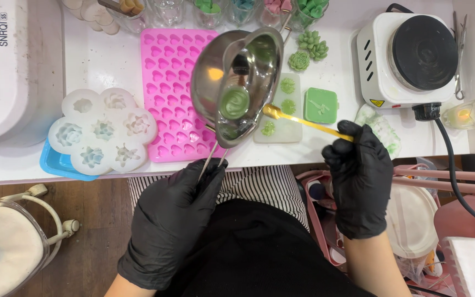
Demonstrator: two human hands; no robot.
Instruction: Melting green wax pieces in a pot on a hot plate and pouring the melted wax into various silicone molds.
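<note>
Our left hand (171,220) pinches the steel melting pot (237,82) by its wire handle, tilting it spout-down over the clear mold (281,129), while our right hand (358,176) grips a gold spoon (303,120) at the spout to guide green wax.

White table (111,58): pink heart mould (174,93), white flower mould (103,131), hotplate (408,58), green soap block (320,105).
</note>
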